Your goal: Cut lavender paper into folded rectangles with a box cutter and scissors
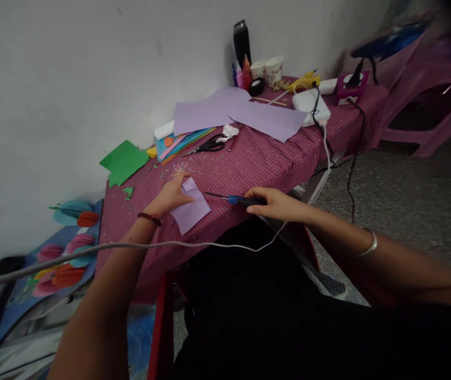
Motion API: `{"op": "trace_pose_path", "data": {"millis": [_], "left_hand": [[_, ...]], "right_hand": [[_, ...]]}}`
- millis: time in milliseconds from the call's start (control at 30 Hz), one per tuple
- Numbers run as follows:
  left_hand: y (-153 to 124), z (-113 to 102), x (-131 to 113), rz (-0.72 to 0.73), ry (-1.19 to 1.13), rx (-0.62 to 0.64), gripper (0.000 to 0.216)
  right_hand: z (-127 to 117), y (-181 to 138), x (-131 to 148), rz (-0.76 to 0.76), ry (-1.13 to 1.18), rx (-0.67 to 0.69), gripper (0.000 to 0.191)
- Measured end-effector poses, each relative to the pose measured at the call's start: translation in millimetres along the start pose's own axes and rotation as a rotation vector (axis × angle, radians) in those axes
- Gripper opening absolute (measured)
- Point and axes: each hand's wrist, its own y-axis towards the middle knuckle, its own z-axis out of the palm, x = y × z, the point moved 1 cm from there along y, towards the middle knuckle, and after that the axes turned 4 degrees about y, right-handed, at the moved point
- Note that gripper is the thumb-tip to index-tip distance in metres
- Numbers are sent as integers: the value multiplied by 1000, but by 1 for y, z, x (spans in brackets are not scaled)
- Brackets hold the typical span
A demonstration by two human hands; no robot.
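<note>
My left hand (171,197) rests on a small piece of lilac paper (191,210) near the front edge of the table (249,158), fingers pressed down on its folded top corner. My right hand (275,203) is closed round a thin tool with a blue and black handle (241,200); its metal tip points left toward the paper. A white cable (170,244) runs across both my forearms.
Farther back lie black scissors (209,145), a stack of coloured paper (181,143), large lilac sheets (241,111) and a green sheet (124,161). At the far end stand a black flask (241,42), paper cups (268,68), glue bottles and a white box (311,104). Paper flowers (67,253) lie on the floor at left.
</note>
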Motion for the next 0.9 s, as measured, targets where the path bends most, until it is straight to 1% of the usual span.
{"op": "trace_pose_path", "data": {"millis": [67,133,200,267,333,400,467,533,633,700,767,900], "left_hand": [[6,0,13,27,-3,-4,85],[8,-1,20,59,32,-20,93],[7,-2,20,65,144,-71,103],[4,-4,13,72,273,-126,106],[-1,-2,4,114,341,-142,97],[-5,7,-3,184,334,-106,75],[-10,21,-7,244,269,-63,56],[-14,39,-7,261,169,-55,54],[-22,59,-3,218,35,-131,54],[-27,64,-2,205,-16,-174,48],[-30,64,-3,208,-38,-193,46],[-32,61,-8,238,-29,-196,55]], "right_hand": [[-5,2,5,-2,-87,-4,29],[-10,5,13,-11,-235,-7,28],[-15,11,20,-54,-428,-1,30],[-18,18,26,-108,-604,2,32],[-21,24,29,-140,-720,-8,32],[-23,29,29,-158,-792,-36,32],[-26,31,28,-171,-848,-48,31],[-27,31,26,-175,-887,-42,31],[-27,32,24,-179,-893,-15,32],[-27,33,25,-186,-876,2,33],[-26,35,26,-193,-871,15,33],[-25,38,26,-207,-874,50,32]]}}
